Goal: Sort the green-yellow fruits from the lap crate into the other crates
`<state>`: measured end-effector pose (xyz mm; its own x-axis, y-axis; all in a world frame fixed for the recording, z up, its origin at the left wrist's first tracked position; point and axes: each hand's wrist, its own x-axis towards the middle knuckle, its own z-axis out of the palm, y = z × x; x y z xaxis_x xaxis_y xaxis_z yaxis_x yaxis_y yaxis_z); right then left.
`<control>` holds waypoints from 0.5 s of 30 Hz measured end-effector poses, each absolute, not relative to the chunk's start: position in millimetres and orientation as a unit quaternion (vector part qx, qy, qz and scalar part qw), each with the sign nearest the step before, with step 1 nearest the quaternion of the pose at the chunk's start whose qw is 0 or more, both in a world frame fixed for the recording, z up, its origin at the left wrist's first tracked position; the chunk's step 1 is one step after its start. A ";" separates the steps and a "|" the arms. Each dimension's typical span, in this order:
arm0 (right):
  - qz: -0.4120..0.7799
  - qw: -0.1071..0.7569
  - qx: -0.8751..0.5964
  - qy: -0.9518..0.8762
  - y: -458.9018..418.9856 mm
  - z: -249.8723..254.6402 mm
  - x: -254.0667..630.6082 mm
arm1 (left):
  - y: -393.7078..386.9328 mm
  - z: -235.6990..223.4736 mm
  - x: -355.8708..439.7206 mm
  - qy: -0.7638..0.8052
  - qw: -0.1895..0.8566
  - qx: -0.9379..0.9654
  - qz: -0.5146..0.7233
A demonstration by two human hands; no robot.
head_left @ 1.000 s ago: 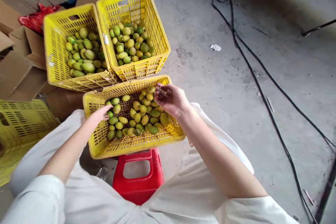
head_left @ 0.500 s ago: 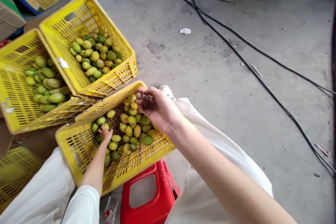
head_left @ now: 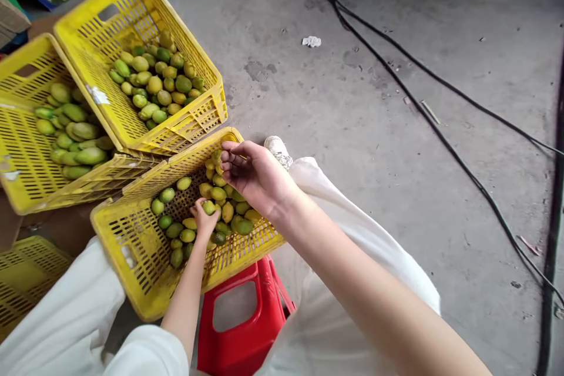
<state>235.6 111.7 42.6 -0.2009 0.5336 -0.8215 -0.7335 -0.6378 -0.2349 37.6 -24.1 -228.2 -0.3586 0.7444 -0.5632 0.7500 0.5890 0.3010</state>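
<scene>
My left hand (head_left: 205,220) grips a green-yellow lemon (head_left: 208,207) above the near yellow crate (head_left: 132,264). Several lemons lie spread in this crate: greener ones (head_left: 175,230) on its left, mostly yellower ones (head_left: 219,194) towards the right. Over the crate's right end hovers my right hand (head_left: 255,179), palm turned inward, fingers loosely bent and apart. I see nothing held in it. The hand and wrist hide some of the yellow lemons and part of the rim.
Two more yellow crates stand beyond: one with mixed green and yellow fruit (head_left: 154,85), another with green fruit (head_left: 81,129). A red stool (head_left: 240,335) is below the near crate. Black cables (head_left: 396,76) cross the concrete floor. Part of another crate (head_left: 30,282) shows at left.
My left hand has moved right from the green lemons and now lifts one lemon. My right hand stays over the crate's right end. The view has shifted slightly.
</scene>
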 end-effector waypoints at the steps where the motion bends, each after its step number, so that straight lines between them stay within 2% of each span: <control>1: 0.768 0.410 -0.481 0.104 111.2 43.8 234.3 | -28.4 -224.7 47.5 0.806 0.352 0.476 -0.005; 6: 0.775 0.404 -0.476 0.099 110.1 47.2 231.4 | -37.4 -212.9 81.2 0.753 0.389 0.527 -0.069; 15: 0.789 0.408 -0.458 0.041 107.6 43.9 238.3 | -12.6 -211.2 110.8 0.776 0.419 0.439 -0.170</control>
